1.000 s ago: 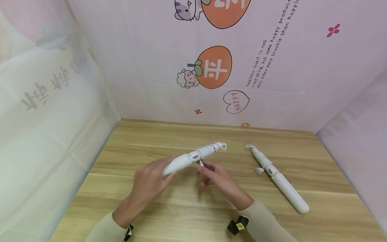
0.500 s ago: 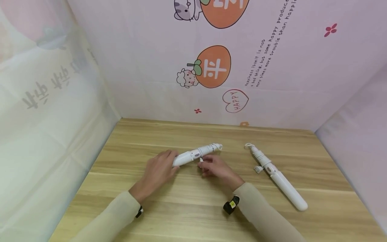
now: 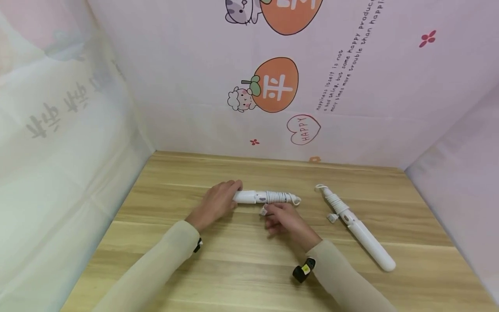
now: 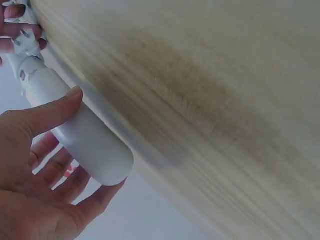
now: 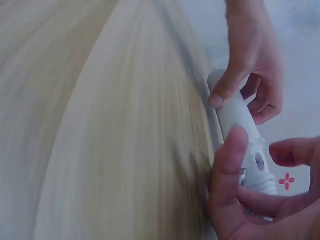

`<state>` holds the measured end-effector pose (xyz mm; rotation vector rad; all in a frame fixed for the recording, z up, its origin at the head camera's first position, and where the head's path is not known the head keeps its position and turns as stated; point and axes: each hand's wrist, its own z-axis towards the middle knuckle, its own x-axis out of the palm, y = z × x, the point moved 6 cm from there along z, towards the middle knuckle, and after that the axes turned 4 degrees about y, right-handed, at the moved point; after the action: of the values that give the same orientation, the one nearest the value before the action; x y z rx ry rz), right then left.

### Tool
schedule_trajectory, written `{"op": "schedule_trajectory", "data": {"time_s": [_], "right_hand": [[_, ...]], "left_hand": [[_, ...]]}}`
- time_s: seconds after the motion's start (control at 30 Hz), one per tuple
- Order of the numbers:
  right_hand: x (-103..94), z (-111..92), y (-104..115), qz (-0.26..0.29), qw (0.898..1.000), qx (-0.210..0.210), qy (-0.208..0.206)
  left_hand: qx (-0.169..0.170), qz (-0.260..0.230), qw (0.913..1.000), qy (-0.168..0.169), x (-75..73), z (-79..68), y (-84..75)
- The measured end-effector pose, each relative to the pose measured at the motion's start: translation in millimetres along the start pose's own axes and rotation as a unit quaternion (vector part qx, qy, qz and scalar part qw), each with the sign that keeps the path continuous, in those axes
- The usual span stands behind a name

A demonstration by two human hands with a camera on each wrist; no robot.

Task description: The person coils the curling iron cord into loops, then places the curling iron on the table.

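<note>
A white wand-shaped hair iron (image 3: pixel 245 197) is held level, close over the table, its cord (image 3: pixel 277 197) wound round the handle and a small loop at the tip. My left hand (image 3: pixel 216 202) grips its smooth barrel (image 4: pixel 95 142), thumb on one side and fingers on the other. At the cord end, the thumb and forefinger of my right hand (image 3: pixel 286 219) pinch the white plug (image 3: pixel 264 210). Metal prongs stick out of that plug (image 4: pixel 26 43) in the left wrist view. A dark oval switch (image 5: pixel 259 161) shows between my hands.
A second white hair iron (image 3: pixel 368 240) lies slanted on the wooden table (image 3: pixel 234 273) to the right, its plug (image 3: pixel 332 218) beside it. Printed cloth walls (image 3: pixel 187 86) enclose the table at the back and both sides.
The held hair iron has turned from slanting up to the right to nearly level, and moved slightly right. My left hand has moved forward and right with it; my right hand keeps by the plug.
</note>
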<state>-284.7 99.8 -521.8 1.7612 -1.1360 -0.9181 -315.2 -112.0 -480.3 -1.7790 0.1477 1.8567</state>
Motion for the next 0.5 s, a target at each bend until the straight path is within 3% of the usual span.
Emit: {"op": "schedule_trajectory", "data": {"time_s": [0.3, 0.4, 0.5], "right_hand": [[6.5, -8.9, 5.4, -0.056, 0.998, -0.016, -0.006], [1.0, -11.2, 9.1, -0.078, 0.997, -0.027, -0.001], [-8.7, -13.0, 16.1, -0.133, 0.99, -0.053, 0.013]], "left_hand": [[-0.015, -0.03, 0.9986, 0.041, 4.9, 4.9, 7.8], [-0.019, -0.05, 0.9971, 0.054, 3.9, 6.1, 10.8], [-0.024, -0.067, 0.995, 0.07, 0.8, 7.2, 14.6]]}}
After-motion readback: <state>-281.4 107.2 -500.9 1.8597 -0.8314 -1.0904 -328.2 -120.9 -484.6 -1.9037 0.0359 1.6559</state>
